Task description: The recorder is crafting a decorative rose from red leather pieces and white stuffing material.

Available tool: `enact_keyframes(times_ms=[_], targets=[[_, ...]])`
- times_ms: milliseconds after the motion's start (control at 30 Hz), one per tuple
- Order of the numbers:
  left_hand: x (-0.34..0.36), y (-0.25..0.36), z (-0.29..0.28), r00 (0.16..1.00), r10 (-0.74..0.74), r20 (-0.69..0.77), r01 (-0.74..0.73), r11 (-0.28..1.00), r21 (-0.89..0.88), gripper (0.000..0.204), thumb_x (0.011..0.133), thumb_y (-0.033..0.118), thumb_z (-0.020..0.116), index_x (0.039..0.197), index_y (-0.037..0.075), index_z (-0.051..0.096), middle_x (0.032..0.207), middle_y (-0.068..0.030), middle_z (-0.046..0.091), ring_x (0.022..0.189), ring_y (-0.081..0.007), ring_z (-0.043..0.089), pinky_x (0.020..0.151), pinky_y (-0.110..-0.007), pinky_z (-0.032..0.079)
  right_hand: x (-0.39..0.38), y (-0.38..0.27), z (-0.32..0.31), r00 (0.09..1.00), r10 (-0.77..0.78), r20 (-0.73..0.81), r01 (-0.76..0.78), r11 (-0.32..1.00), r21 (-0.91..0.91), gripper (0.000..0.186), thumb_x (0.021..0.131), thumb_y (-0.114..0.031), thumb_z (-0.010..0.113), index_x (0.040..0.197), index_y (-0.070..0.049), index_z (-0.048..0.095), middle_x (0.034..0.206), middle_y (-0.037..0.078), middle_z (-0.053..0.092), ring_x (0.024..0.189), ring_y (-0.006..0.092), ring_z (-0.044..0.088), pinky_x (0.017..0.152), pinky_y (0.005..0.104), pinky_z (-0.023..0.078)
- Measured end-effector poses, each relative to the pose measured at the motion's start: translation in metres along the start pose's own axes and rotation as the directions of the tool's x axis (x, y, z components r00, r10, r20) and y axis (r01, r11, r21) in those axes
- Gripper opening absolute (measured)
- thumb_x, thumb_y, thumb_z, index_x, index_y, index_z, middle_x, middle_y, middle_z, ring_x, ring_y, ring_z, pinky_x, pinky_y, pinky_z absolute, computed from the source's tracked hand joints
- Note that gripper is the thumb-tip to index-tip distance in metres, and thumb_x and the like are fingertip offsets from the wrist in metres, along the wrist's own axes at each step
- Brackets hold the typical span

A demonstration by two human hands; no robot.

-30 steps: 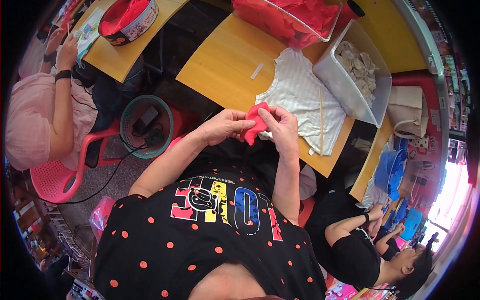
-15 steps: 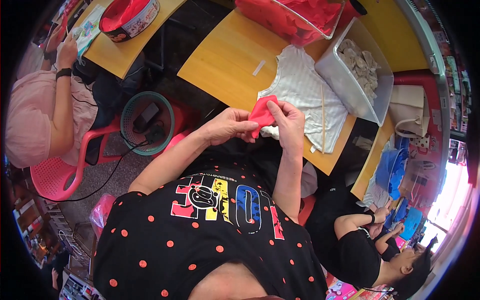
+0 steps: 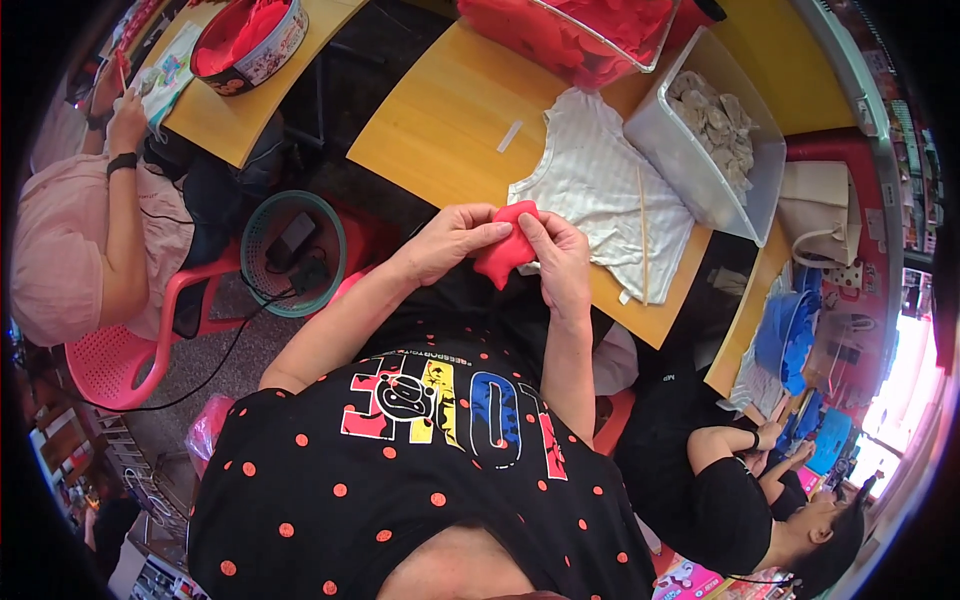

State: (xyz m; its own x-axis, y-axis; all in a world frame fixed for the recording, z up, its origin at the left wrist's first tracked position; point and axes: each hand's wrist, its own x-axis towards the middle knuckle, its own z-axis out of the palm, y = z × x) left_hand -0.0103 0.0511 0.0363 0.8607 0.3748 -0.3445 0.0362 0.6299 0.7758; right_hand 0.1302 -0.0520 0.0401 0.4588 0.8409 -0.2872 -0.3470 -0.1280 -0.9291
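bare tabletop [image 3: 440, 130] left of shirt [image 3: 600, 190]

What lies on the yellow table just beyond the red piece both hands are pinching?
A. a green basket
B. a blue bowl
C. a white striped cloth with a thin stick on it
C: past the left hand, right hand and red piece lies the white striped cloth, a thin stick across it.

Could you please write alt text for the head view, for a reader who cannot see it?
Both hands, left hand and right hand, pinch a small red fabric piece above the edge of a yellow table. On the table lie a striped white garment and a clear bin of pale pieces.
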Motion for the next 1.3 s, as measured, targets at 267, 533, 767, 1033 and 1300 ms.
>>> enact_keyframes(times_ms=[267, 533, 767, 1033, 1300], targets=[[0.002, -0.007, 0.003, 0.992, 0.101, -0.073, -0.097, 0.994, 0.055, 0.026, 0.093, 0.025, 0.057, 0.105, 0.002, 0.064, 0.086, 0.002, 0.062, 0.074, -0.0034, 0.055, 0.066, -0.019, 0.044, -0.015, 0.002, 0.005, 1.0, 0.018, 0.004, -0.018, 0.998, 0.057, 0.025, 0.085, -0.006, 0.066, 0.108, 0.003, 0.059, 0.095, 0.004, 0.064, 0.081, 0.0071, 0.059, 0.073, 0.0202, 0.048], [0.007, -0.008, 0.002, 0.972, 0.19, -0.135, -0.178, 0.979, 0.099, 0.023, 0.091, 0.02, 0.061, 0.098, -0.001, 0.066, 0.085, -0.004, 0.066, 0.077, -0.0089, 0.061, 0.072, -0.024, 0.05, -0.018, 0.007, 0.0, 1.0, 0.007, -0.006, -0.007, 0.999, 0.046, 0.02, 0.082, -0.006, 0.068, 0.099, 0.002, 0.061, 0.085, 0.001, 0.063, 0.075, 0.0063, 0.058, 0.07, 0.0204, 0.048], [0.009, -0.01, 0.003, 0.969, 0.144, -0.2, -0.162, 0.984, -0.076, 0.022, 0.091, 0.022, 0.06, 0.093, 0.001, 0.066, 0.086, -0.0052, 0.067, 0.076, -0.0096, 0.062, 0.072, -0.026, 0.051, -0.024, 0.008, 0.008, 0.996, -0.057, -0.072, 0.047, 0.991, -0.122, 0.027, 0.08, -0.009, 0.072, 0.102, 0.002, 0.061, 0.08, 0.001, 0.063, 0.071, 0.0055, 0.058, 0.064, 0.0209, 0.049], [0.013, -0.022, 0.013, 0.999, 0.01, -0.046, -0.03, 0.896, -0.443, 0.019, 0.093, 0.019, 0.057, 0.107, 0.007, 0.056, 0.105, -0.0067, 0.063, 0.095, -0.0149, 0.062, 0.083, -0.03, 0.052, -0.036, 0.005, 0.016, 0.833, -0.486, -0.265, 0.308, 0.805, -0.507, 0.029, 0.077, -0.008, 0.074, 0.101, 0.0, 0.059, 0.085, 0.009, 0.065, 0.071, 0.0153, 0.062, 0.062, 0.0259, 0.05], [0.012, -0.025, 0.013, 0.999, -0.005, -0.045, -0.017, 0.875, -0.484, 0.018, 0.09, 0.015, 0.061, 0.105, 0.009, 0.056, 0.103, -0.005, 0.063, 0.094, -0.014, 0.061, 0.082, -0.03, 0.052, -0.033, 0.008, 0.01, 0.75, -0.657, -0.078, 0.407, 0.551, -0.728, 0.021, 0.078, -0.007, 0.072, 0.095, -0.002, 0.062, 0.084, 0.01, 0.063, 0.075, 0.021, 0.062, 0.064, 0.0295, 0.05]])
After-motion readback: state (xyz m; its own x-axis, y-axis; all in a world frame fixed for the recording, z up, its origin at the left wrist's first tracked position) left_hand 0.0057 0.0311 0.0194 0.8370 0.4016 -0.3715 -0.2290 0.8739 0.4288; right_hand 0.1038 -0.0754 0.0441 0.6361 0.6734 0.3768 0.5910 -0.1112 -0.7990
